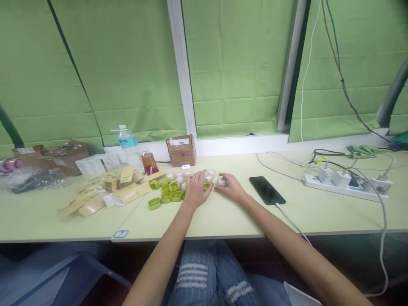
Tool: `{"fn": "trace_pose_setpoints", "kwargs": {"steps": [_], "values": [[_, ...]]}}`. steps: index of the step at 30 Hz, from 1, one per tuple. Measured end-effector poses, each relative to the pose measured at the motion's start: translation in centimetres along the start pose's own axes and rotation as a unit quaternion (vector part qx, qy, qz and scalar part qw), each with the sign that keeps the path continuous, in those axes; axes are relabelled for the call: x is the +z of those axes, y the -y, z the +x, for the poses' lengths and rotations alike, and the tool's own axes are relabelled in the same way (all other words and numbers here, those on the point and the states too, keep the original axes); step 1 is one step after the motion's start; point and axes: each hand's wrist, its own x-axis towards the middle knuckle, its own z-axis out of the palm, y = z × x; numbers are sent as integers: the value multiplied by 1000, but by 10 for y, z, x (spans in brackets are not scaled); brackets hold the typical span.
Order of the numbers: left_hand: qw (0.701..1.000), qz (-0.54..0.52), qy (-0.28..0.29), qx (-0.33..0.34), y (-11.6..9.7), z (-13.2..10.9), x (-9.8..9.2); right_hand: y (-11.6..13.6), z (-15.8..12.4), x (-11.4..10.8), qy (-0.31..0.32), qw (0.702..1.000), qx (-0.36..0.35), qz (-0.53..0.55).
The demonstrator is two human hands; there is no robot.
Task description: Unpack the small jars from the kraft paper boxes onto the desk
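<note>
My left hand rests on the pale table, fingers spread flat over small clear and green plastic pieces. My right hand lies just to its right, fingertips pinched on a small clear plastic container. Several green plastic caps lie in a cluster left of my left hand. More small clear containers sit behind the caps.
A small cardboard box, a water bottle and a small orange bottle stand at the back. Flat kraft packaging lies at left. A black phone with cable and a power strip lie at right.
</note>
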Motion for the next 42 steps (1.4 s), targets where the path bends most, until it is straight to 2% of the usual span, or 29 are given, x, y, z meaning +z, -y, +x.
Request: {"fn": "trace_pose_setpoints", "kwargs": {"steps": [14,24,27,31,36,39,42], "values": [[996,-48,67,33,2,-2,-3,-3,0,2,10,1000,2,-4],[992,-53,87,72,3,-3,-2,2,-2,0,5,1000,21,-8],[992,-57,77,81,1,-2,-5,11,-3,-6,-22,999,-24,-18],[993,-77,48,75,-5,-1,-11,33,-7,-19,-70,988,-137,-31],[993,-100,33,51,-7,-1,-15,59,-14,-19,3,969,-238,-69],[987,-161,9,21,-7,-2,-15,64,-16,-9,24,965,-249,-76],[974,-225,-1,13,-10,-3,-17,62,-14,-1,10,967,-242,-76]]}}
